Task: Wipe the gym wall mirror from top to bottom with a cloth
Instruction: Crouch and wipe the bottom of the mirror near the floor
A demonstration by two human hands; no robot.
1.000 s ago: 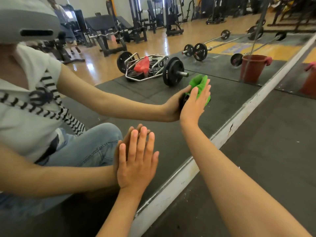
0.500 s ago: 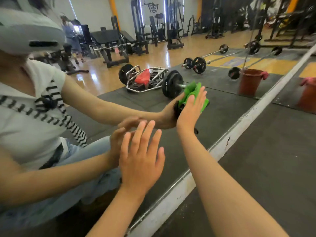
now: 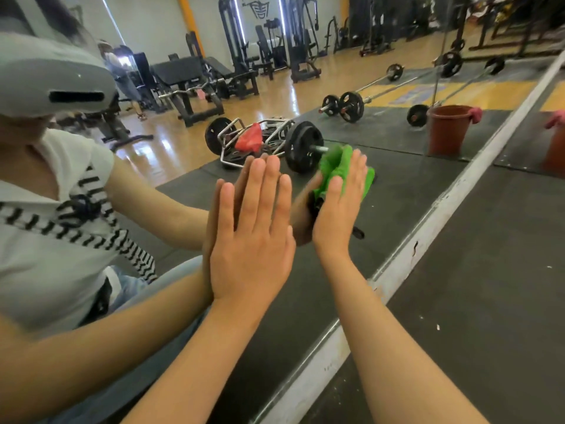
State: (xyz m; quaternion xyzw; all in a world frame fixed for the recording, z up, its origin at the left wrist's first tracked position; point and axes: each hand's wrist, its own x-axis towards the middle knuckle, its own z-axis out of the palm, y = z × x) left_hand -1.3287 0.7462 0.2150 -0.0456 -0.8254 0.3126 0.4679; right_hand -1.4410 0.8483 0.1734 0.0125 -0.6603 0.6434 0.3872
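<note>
1. The step in hand looks like the lowest band of the mirror (image 3: 397,185), just above its pale bottom strip (image 3: 394,270); the person is low, near the floor, so I judge the top-to-bottom pass to be in its last part.
2. The right hand (image 3: 337,209) lies flat on the green cloth (image 3: 334,165), fingers straight and close together, pressing it against the glass rather than gripping it; the cloth is bunched and shows beyond the fingertips; the thumb is hidden.
3. The left hand (image 3: 252,234) sits just left of the right, flat on the glass, fingers straight and nearly together, holding nothing; it reads as a brace.
4. The next move calls for a steady sweep down to the strip, with even palm pressure so the bunched cloth does not slip out; the patch under the bracing hand will likely want a pass too.
5. Far right, a red-brown bucket (image 3: 555,148) stands on the dark floor mat (image 3: 489,286).
</note>
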